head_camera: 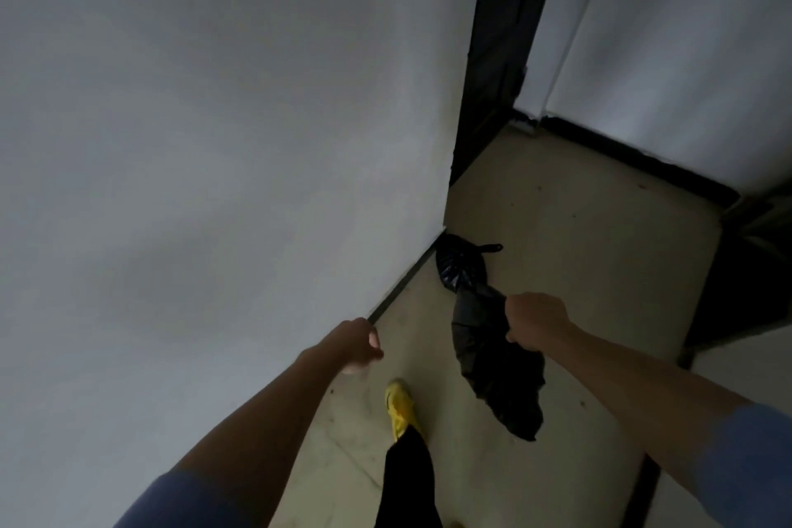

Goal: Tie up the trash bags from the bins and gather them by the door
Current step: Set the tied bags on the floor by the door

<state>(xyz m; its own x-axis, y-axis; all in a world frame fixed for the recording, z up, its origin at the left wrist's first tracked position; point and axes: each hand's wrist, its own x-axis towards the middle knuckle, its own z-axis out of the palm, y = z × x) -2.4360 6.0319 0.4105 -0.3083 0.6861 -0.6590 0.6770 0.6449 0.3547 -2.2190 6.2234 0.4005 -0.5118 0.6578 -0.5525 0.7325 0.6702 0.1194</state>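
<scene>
My right hand [533, 321] is closed around the neck of a black trash bag [497, 373], which hangs limp below the fist above the floor. A second black trash bag [460, 266], tied at the top, lies on the floor against the base of the white wall, just beyond the hanging one. My left hand [358, 345] is loosely curled near the wall with nothing in it. A dark door frame [493, 69] stands ahead at the end of the wall.
A white wall [214, 141] fills the left side, close to my left arm. The beige floor [578, 227] runs ahead to a dark skirting and another white wall [685, 56]. My yellow shoe [398, 405] steps forward below the hands. A dark opening [745, 279] sits at right.
</scene>
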